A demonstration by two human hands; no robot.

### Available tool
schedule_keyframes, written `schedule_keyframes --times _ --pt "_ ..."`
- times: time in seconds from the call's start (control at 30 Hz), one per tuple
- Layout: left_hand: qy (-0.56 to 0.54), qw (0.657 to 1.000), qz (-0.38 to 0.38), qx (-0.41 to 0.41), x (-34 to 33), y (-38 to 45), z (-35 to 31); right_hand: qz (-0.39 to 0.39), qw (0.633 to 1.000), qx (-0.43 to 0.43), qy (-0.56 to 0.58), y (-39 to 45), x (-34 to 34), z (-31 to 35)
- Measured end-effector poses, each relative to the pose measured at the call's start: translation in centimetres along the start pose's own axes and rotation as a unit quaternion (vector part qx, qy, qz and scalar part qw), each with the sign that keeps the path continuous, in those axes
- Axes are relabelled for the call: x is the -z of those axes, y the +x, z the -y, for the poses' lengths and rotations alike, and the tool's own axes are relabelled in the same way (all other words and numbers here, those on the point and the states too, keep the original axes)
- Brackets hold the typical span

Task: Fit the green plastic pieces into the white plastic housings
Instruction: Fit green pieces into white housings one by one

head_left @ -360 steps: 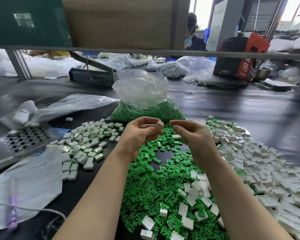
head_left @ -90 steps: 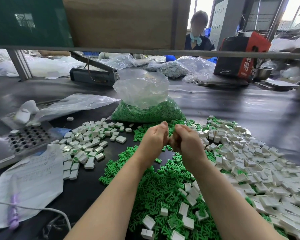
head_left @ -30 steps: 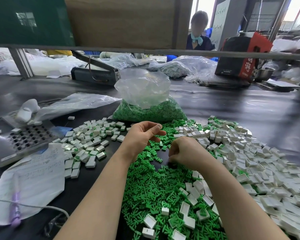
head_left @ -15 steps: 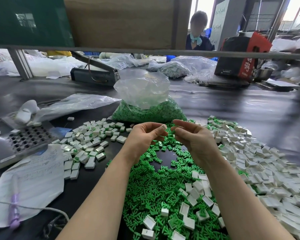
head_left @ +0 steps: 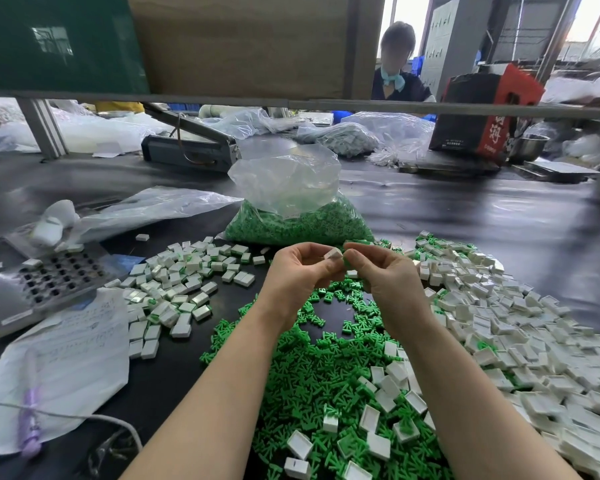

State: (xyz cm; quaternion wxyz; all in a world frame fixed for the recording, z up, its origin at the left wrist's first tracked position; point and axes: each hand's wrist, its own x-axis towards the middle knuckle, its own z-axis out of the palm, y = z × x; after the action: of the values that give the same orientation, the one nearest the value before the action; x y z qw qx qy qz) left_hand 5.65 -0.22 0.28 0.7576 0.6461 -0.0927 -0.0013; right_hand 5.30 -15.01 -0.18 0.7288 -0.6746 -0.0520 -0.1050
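Observation:
My left hand [head_left: 300,271] pinches a small white housing [head_left: 333,253] at its fingertips, raised above the table. My right hand [head_left: 383,275] meets it fingertip to fingertip and pinches a green piece [head_left: 346,260], mostly hidden by the fingers. Below both hands spreads a heap of loose green pieces [head_left: 312,368]. A large heap of empty white housings [head_left: 520,327] lies to the right. Several housings with green showing in them lie in a pile [head_left: 181,275] to the left.
A clear bag of green pieces [head_left: 298,216] stands behind my hands. A metal block with holes [head_left: 49,282], a written paper sheet [head_left: 66,358] and a purple pen [head_left: 30,410] lie at the left. A person [head_left: 395,64] sits across the table, beyond a bar.
My right hand dipped into the green heap a second ago, then rose. Both hands now meet at the fingertips, the left one holding a white housing.

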Motion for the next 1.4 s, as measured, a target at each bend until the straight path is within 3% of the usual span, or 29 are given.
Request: schedule_keyframes --times 0.1,0.17,0.3,0.47,0.77,1.03,1.1,1.2,1.3,1.4 --pt "0.004 1.0 0.001 0.004 0.1 0.0 -0.1 0.042 0.996 -0.001 -0.076 0.0 0.2 0.1" --pt "0.01 1.0 0.005 0.011 0.3 -0.1 -0.2 0.022 0.997 0.003 -0.078 0.1 0.3 0.2" --pt "0.006 0.999 0.011 0.03 0.3 -0.1 -0.2 -0.053 0.998 -0.023 0.037 0.0 0.3 0.5" --pt "0.014 0.999 0.035 0.036 -0.6 -0.3 -0.5 -0.066 0.982 -0.057 0.168 -0.1 -0.4 0.8" --pt "0.005 0.999 0.026 0.03 -1.0 -0.5 -0.8 -0.047 0.968 -0.073 0.237 -0.1 -1.1 0.5" --pt "-0.007 0.999 0.019 0.027 -0.8 -0.3 -0.8 -0.046 0.967 -0.033 0.248 -0.3 -1.4 0.4" --pt "-0.003 1.0 0.012 0.023 -0.6 -0.2 -0.8 -0.038 0.975 -0.021 0.216 -0.2 -1.3 0.3" --pt "0.026 1.0 0.008 0.004 0.1 -0.1 -0.8 -0.007 0.998 0.032 0.044 -0.2 -0.6 0.2" --pt "0.09 0.996 0.015 -0.012 0.5 0.1 -0.9 0.019 0.987 0.083 -0.14 0.0 0.3 0.3" --pt "0.141 0.99 0.023 -0.014 0.6 0.3 -0.9 0.041 0.972 0.103 -0.205 0.1 0.7 0.4"
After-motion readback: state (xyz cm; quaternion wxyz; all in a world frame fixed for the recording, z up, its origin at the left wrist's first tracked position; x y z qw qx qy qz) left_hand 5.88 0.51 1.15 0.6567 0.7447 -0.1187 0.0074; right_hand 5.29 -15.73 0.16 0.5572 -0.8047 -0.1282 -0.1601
